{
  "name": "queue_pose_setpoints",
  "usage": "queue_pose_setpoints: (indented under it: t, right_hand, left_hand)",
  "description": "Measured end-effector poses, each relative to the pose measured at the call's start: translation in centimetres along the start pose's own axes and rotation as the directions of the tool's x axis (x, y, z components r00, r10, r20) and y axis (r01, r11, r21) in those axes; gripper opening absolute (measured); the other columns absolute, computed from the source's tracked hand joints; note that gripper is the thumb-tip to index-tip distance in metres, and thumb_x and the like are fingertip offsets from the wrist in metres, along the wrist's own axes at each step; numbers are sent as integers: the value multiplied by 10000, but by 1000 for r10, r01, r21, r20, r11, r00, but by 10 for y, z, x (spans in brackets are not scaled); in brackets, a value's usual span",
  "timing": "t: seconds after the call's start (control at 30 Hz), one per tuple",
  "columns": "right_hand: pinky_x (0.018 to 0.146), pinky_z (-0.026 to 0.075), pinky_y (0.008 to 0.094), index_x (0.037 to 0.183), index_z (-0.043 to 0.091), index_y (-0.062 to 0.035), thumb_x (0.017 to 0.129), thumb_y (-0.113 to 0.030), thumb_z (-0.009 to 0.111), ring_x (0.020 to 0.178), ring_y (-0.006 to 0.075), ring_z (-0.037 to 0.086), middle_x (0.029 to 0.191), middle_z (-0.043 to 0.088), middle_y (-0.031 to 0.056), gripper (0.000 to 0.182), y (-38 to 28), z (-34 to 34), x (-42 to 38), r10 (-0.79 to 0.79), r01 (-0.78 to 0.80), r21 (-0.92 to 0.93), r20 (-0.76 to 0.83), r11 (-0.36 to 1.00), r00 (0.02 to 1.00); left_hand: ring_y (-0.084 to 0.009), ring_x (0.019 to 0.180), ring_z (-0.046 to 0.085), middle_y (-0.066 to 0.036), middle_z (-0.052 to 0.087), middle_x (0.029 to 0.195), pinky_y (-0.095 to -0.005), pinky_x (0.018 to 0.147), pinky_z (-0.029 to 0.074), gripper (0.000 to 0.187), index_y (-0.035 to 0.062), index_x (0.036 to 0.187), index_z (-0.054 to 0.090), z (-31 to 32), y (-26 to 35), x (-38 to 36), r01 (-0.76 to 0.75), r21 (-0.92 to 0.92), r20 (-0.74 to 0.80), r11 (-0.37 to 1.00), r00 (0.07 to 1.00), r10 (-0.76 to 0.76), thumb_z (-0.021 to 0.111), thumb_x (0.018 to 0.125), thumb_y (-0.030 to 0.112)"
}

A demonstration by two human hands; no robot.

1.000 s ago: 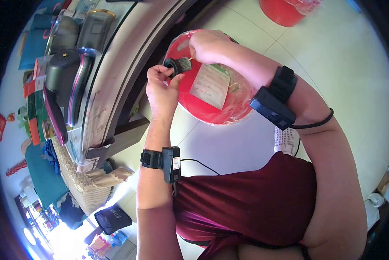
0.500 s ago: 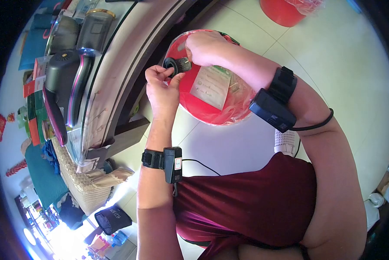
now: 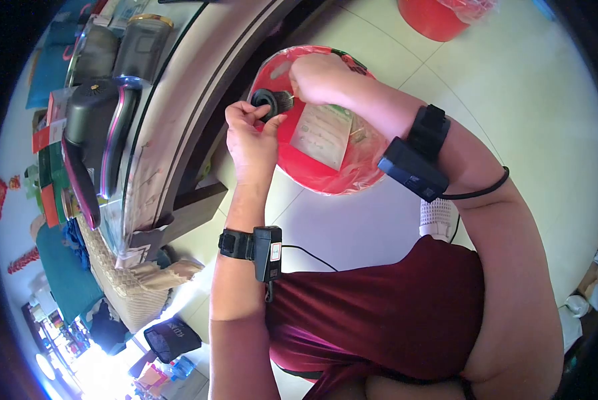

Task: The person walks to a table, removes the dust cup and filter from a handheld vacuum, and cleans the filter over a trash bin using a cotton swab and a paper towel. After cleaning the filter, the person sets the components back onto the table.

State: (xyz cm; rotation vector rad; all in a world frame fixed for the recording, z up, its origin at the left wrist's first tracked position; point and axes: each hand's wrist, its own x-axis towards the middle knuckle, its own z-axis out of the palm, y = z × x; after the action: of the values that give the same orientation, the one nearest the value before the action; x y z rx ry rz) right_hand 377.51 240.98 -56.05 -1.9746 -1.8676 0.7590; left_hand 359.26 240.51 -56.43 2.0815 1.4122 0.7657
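Over the red bin (image 3: pixel 309 175), which has a clear plastic liner, my left hand (image 3: pixel 251 137) pinches a small round filter (image 3: pixel 265 100) by its black ring. The filter's grey pleated-looking body lies sideways and points toward my right hand (image 3: pixel 314 79). That hand is closed beside the pleated end, its fingertips mostly hidden. A thin pale bit shows between it and the filter, too small to name. Inside the bin lies a printed sheet or packet (image 3: pixel 322 135).
On the glass-topped table (image 3: pixel 155 133) at left lie a dark handheld vacuum (image 3: pixel 95 123) and a clear dust cup (image 3: pixel 142 50). Another red bin (image 3: pixel 435 20) stands at the top right. A cable hangs from each wrist device.
The filter has turned slightly, showing more of its black ring's opening. My right hand has shifted slightly to the right, and the view has moved a little.
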Motion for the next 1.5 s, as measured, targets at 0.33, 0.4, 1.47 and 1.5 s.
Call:
queue_pose_setpoints:
  t: [0.33, 0.4, 1.47, 1.5]
  right_hand:
    - [773, 510, 365, 888, 726, -94, 738, -43, 604, 871, 239, 669, 905, 703, 101, 200, -4, -5, -5, 13, -13, -27, 9, 1000, 1000]
    - [758, 510, 366, 871, 727, -117, 738, -55, 606, 859, 235, 669, 889, 701, 97, 191, -9, -7, 0, -33, 31, 37, 45, 999, 998]
    - [785, 488, 434, 939, 721, -89, 767, -133, 614, 959, 288, 655, 1007, 690, 121, 208, -7, -7, 0, -37, 41, -74, 54, 996, 998]
    - [801, 481, 431, 945, 720, -88, 770, -133, 613, 965, 288, 654, 1012, 688, 124, 210, -8, -10, -2, -38, 41, -66, 50, 997, 998]
  left_hand:
    - [-171, 612, 580, -133, 701, 898, -301, 627, 491, 513, 53, 986, 376, -1, -2, 1, -5, -22, -3, 1000, 1000, 5, 807, 708, 80]
    - [-166, 614, 576, -135, 700, 896, -300, 628, 492, 509, 51, 984, 377, -2, -2, 0, 3, -42, -13, 999, 1000, -3, 805, 710, 79]
    - [-137, 639, 540, -126, 693, 883, -261, 655, 483, 507, 43, 991, 382, -10, 5, -2, 65, -68, -31, 996, 997, -67, 803, 709, 44]
    - [-130, 642, 536, -123, 692, 885, -257, 654, 481, 502, 42, 990, 383, -10, 2, -2, 54, -87, -29, 995, 998, -57, 801, 713, 41]
